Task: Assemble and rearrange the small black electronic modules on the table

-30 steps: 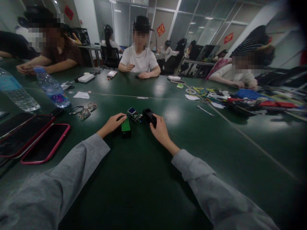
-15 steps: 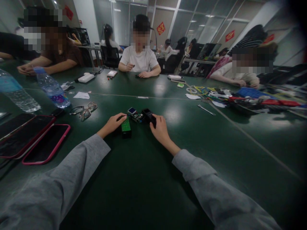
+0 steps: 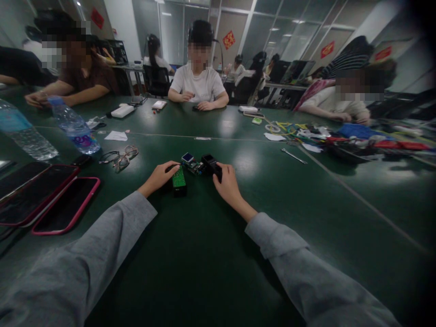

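Observation:
On the dark green tabletop, my left hand (image 3: 159, 177) grips a green circuit board (image 3: 178, 178) by its far left side. The board sits over a black block-like part, and the fingers beyond its edge are partly hidden. My right hand (image 3: 229, 182) is closed around the right side of a small black case (image 3: 210, 162) with a dark window-like face. Between the two hands lies a small electronic module (image 3: 193, 166) with wires and components. A little square screen (image 3: 187, 157) is at its upper left end.
Two phones, one a pink-rimmed phone (image 3: 68, 205), lie left, near a water bottle (image 3: 75, 127) and eyeglasses (image 3: 125, 157). A wrench-like metal tool (image 3: 294, 156) and tangled cables (image 3: 361, 141) lie right. A person in white (image 3: 197, 86) sits opposite; others sit at both sides.
My hands and the parts they hold stay in place. Across the table, the person in white has shifted one raised hand slightly.

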### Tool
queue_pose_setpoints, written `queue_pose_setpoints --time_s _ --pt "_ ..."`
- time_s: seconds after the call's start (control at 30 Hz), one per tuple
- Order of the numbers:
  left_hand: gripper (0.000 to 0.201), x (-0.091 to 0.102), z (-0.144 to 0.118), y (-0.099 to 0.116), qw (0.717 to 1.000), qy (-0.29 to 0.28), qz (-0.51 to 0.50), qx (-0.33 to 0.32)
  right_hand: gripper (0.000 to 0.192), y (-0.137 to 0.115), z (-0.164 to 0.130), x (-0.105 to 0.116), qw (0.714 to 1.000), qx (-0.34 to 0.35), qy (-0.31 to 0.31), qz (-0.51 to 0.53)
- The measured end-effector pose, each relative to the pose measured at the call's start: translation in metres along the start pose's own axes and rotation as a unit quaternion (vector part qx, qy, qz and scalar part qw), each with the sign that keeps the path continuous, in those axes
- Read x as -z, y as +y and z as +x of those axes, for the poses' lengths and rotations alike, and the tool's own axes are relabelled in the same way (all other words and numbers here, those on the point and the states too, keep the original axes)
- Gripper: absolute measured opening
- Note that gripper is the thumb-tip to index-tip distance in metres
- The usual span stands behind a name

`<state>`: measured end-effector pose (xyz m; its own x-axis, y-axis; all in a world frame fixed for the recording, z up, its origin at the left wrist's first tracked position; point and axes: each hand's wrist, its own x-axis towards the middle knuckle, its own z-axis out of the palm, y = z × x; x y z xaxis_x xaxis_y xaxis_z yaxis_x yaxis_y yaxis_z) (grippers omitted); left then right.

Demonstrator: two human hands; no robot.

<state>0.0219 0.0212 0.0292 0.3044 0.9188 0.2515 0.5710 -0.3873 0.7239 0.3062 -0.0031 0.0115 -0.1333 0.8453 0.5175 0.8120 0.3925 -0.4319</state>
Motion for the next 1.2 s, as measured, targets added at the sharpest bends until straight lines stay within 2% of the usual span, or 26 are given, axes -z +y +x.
queue_pose_setpoints --time_s 0.33,0.6,1.2 --pt "0.046 0.0006 -0.0005 0.0 1.0 -0.005 0.003 0.005 0.047 -0.0018 -0.001 0.001 1.0 0.011 -0.027 0.007" --pt "0.046 0.0013 -0.0013 0.0012 1.0 -0.005 0.008 0.009 0.047 -0.0035 -0.0008 0.0019 0.999 0.015 -0.028 -0.032" --pt "0.042 -0.0018 0.0003 -0.0015 1.0 0.006 0.016 -0.009 0.05 -0.0009 -0.0008 0.0001 0.999 0.01 -0.034 -0.01"
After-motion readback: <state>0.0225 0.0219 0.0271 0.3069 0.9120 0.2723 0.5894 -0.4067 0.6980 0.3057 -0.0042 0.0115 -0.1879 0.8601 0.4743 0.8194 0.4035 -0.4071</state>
